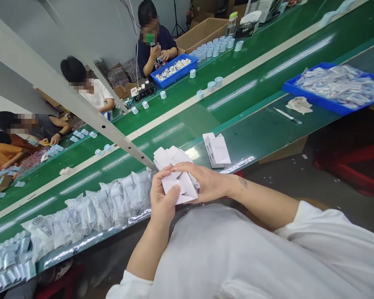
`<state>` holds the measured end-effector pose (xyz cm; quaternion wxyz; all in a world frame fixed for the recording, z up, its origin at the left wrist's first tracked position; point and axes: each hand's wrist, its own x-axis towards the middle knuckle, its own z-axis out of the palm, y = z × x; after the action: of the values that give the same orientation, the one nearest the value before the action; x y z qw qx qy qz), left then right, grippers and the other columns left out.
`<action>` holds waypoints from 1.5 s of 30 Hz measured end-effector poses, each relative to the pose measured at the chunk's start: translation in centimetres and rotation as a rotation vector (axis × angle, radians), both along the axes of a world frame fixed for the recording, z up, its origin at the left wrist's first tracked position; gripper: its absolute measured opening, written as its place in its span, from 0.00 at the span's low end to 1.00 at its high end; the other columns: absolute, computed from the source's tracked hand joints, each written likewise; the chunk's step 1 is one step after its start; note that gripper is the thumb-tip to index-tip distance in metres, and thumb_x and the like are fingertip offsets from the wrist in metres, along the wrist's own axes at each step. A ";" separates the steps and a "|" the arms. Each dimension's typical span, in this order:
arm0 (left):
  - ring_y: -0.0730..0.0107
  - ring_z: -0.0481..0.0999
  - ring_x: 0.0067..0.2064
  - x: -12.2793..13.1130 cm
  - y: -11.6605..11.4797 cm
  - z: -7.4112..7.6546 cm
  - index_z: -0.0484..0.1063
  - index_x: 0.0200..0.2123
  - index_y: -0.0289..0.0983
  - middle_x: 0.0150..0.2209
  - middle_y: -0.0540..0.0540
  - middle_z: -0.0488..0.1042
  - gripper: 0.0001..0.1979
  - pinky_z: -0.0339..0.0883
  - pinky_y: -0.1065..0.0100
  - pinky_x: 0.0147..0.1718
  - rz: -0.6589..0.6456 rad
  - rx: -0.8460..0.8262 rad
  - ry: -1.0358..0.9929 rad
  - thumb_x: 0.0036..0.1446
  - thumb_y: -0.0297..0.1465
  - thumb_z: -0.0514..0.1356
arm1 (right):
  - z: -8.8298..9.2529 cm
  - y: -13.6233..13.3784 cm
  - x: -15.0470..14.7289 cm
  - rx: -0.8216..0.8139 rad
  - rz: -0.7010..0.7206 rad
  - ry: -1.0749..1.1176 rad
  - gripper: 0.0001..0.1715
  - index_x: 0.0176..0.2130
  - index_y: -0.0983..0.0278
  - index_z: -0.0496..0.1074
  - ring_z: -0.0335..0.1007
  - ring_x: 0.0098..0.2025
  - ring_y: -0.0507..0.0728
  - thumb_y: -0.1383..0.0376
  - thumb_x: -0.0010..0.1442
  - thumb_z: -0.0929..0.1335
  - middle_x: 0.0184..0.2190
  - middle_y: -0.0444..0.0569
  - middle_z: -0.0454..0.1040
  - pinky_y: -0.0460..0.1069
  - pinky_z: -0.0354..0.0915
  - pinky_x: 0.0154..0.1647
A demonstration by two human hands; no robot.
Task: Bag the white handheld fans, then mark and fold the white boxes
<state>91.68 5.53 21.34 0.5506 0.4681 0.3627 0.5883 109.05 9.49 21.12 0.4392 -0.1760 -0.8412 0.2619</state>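
Close in front of my body, both hands grip a small bunch of white folded cardboard pieces (187, 192). My left hand (162, 200) is closed on their left side, its thumb pressed on the front piece. From the right, my right hand (207, 181) wraps round the bunch, with its fingers over the top edge. More white cardboard flaps (171, 156) show just behind my fingers; whether they belong to the held bunch I cannot tell. A separate white folded cardboard stack (217, 150) stands on the bench to the right.
Bubble-wrapped items (109, 203) line the bench at left. A white metal post (112, 137) slants down near my hands. At right are a blue tray (333, 107) of small packets, a pen (287, 116) and a crumpled cloth (299, 105). Several co-workers sit across the green conveyor (237, 99).
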 end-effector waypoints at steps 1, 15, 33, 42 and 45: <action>0.57 0.70 0.57 0.1 -0.1 0.1 0.70 0.43 0.42 0.56 0.44 0.69 0.17 0.67 0.58 0.52 -0.001 0.000 0.004 0.49 0.31 0.68 | 0.0 0.1 0.3 -0.007 0.013 -0.001 0.52 0.64 0.62 0.50 0.65 0.59 0.61 0.60 0.49 0.77 0.59 0.58 0.64 0.55 0.65 0.58; 0.56 0.70 0.57 3.3 0.7 0.7 0.68 0.45 0.42 0.57 0.42 0.68 0.18 0.66 0.56 0.54 -0.118 0.048 0.125 0.51 0.34 0.67 | -0.1 -0.9 4.5 -0.012 -0.045 0.009 0.54 0.65 0.57 0.48 0.63 0.61 0.61 0.60 0.49 0.77 0.60 0.56 0.64 0.56 0.62 0.60; 0.44 0.48 0.69 9.5 6.3 0.0 0.45 0.67 0.53 0.66 0.39 0.54 0.50 0.42 0.38 0.64 -0.358 0.897 0.630 0.48 0.36 0.71 | -2.5 -0.2 11.2 0.230 -0.386 -0.053 0.48 0.67 0.48 0.37 0.34 0.72 0.64 0.68 0.62 0.69 0.69 0.56 0.45 0.73 0.45 0.66; 0.50 0.62 0.64 17.7 8.5 -3.1 0.66 0.57 0.51 0.53 0.41 0.71 0.25 0.53 0.41 0.61 -0.759 1.213 1.007 0.59 0.23 0.56 | -6.0 -2.6 23.5 -0.975 -0.240 0.302 0.45 0.67 0.52 0.44 0.58 0.65 0.66 0.44 0.59 0.65 0.67 0.59 0.50 0.63 0.70 0.51; 0.56 0.67 0.59 23.3 8.3 -6.0 0.73 0.50 0.46 0.47 0.41 0.75 0.18 0.57 0.47 0.60 -0.905 1.336 1.004 0.61 0.23 0.54 | -7.5 -0.1 25.4 -1.291 -0.373 0.426 0.49 0.67 0.53 0.41 0.70 0.56 0.63 0.47 0.58 0.68 0.61 0.59 0.63 0.61 0.71 0.49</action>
<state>115.01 13.84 15.29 0.1246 0.9805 -0.0701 0.1352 134.41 9.37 13.61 0.4397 -0.4875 -0.3692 0.6578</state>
